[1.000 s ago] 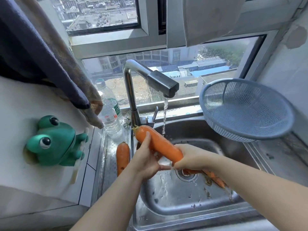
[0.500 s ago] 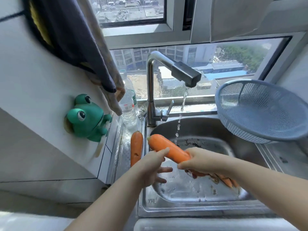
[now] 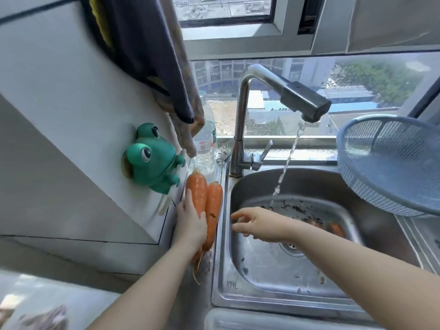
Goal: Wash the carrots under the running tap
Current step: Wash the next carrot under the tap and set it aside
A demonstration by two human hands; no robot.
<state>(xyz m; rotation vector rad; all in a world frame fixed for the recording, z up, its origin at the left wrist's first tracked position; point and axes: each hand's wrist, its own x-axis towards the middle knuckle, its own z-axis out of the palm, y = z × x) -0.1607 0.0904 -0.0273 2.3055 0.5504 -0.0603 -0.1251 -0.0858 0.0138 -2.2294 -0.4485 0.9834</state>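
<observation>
Two carrots lie side by side, touching, on the narrow strip of counter [image 3: 215, 265] between the tiled wall and the sink [image 3: 357, 186], their thick ends pointing toward the window. The left hand [image 3: 190, 226] grips the wall-side carrot [image 3: 196, 190], with its fingers [image 3: 188, 195] curled along the carrot's left flank and the thumb in the seam between the two. The sink-side carrot [image 3: 213, 203] rests just beside the sink rim and shows a dark mark on its skin.

The right hand [image 3: 262, 225] hangs over the left part of the basin, fingers loosely spread and relaxed, gripping nothing. Behind its forearm, further carrots [image 3: 335, 229] lie on the basin floor, partly hidden and blurred.

The tap [image 3: 244, 110] stands at the back left corner of the sink. Its water stream [image 3: 287, 163] falls into the basin, apart from both hands and from every carrot. Dark specks lie on the basin floor near the point where the stream lands.

A blue colander [image 3: 390, 167] overhangs the right rim of the sink. A green frog holder [image 3: 152, 158] is fixed to the wall just left of the carrot tops. A clear bottle [image 3: 204, 148] stands behind them, and dark towels [image 3: 152, 55] hang above it.
</observation>
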